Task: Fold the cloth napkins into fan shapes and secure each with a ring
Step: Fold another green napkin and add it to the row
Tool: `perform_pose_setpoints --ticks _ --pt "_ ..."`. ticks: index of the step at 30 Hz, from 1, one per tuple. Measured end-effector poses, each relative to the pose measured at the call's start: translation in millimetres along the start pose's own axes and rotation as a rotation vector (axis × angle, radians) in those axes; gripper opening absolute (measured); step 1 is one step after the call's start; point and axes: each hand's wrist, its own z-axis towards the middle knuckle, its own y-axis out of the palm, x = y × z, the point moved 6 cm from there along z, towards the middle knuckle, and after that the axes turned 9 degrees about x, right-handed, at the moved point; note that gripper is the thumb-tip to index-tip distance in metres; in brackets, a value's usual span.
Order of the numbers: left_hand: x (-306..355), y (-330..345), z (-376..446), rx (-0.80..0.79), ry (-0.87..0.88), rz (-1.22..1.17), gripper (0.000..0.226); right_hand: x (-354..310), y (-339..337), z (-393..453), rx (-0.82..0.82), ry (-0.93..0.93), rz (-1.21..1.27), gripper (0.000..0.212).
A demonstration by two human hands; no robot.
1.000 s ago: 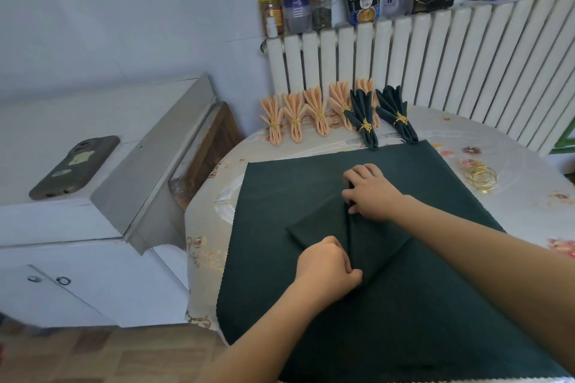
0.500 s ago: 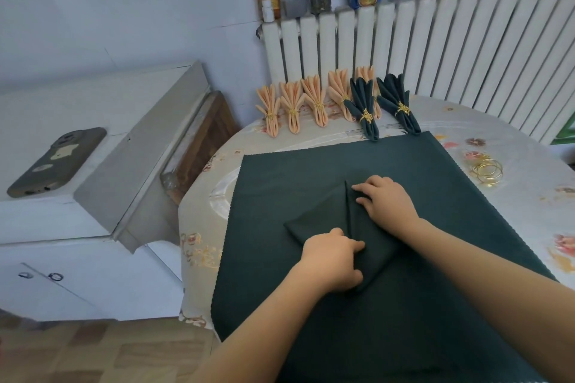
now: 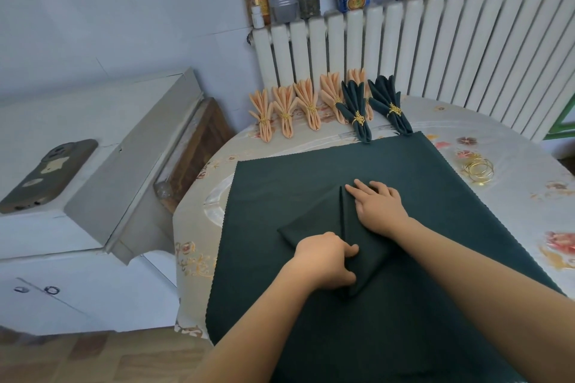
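Right hand (image 3: pixel 378 208), now flattened with straight fingers, pressing the folded dark green napkin (image 3: pixel 326 224) lying mid-worktop on a spread green cloth (image 3: pixel 404 162); a moment back, curled there. Left hand (image 3: pixel 326 261) still pinching the pleat's near end. Gold rings (image 3: pixel 478 168) untouched, so pleating likely continues.

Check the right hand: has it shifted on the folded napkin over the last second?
Yes. The right hand, earlier curled at the fold's top, now lies flatter and has slid down along the crease of the folded green napkin, toward the person.
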Motion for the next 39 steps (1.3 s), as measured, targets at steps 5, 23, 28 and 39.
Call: perform_pose_setpoints --ticks 5,23,28,39 --pt "2.2 -1.7 1.5 -0.005 0.006 0.026 0.058 6.6 -2.9 -6.3 -0.050 0.032 0.011 0.050" --pt "-9.6 9.2 -6.2 0.124 0.031 -0.155 0.048 -73.2 -30.5 -160.5 0.313 -0.522 0.273 0.021" --pt "-10.0 6.7 -2.9 0.161 0.037 -0.128 0.045 -76.7 -34.8 -158.6 0.411 -0.527 0.027 0.028" --pt "21.8 21.8 -21.6 0.479 0.203 -0.050 0.033 31.6 -61.1 -174.9 0.457 -0.439 0.034 0.008"
